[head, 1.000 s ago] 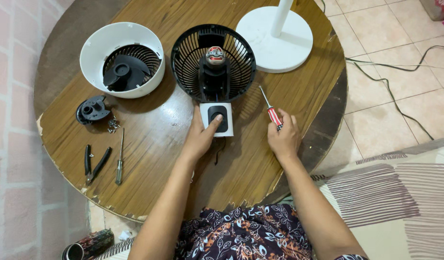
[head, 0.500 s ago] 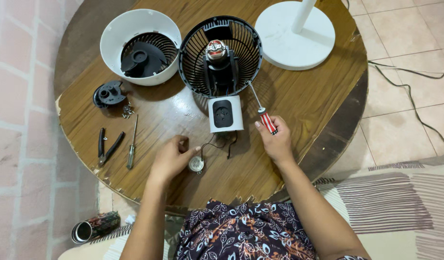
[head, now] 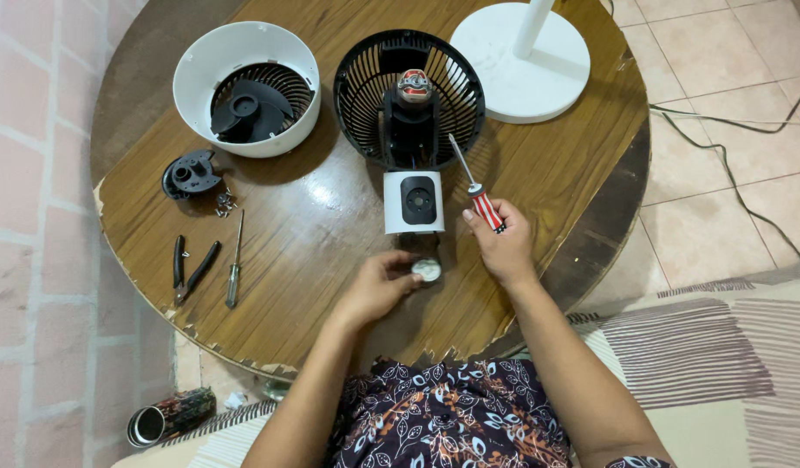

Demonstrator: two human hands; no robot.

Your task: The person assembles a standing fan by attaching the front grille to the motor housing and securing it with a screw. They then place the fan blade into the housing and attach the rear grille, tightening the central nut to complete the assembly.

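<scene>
My left hand (head: 374, 286) pinches a small round silver part (head: 427, 269) with thin black wires, just below the white square neck block (head: 414, 201) of a taken-apart fan. Above that block stands the black rear grille (head: 365, 87) with the motor (head: 412, 87) in its middle. My right hand (head: 502, 243) grips a red-and-white striped screwdriver (head: 480, 203); its shaft points up and left toward the grille's lower right rim.
On the round wooden table (head: 538, 165) lie a white fan shell with a black blade (head: 246, 91), a black hub piece (head: 187, 173), loose screws (head: 223, 204), black pliers (head: 190, 269), a second screwdriver (head: 235, 260) and a white round stand base (head: 521, 61). A cable (head: 729, 147) runs over the tiled floor.
My left hand left the white neck block, picked up the small round wired part lower on the table and carried it up under the block. The right hand kept the screwdriver.
</scene>
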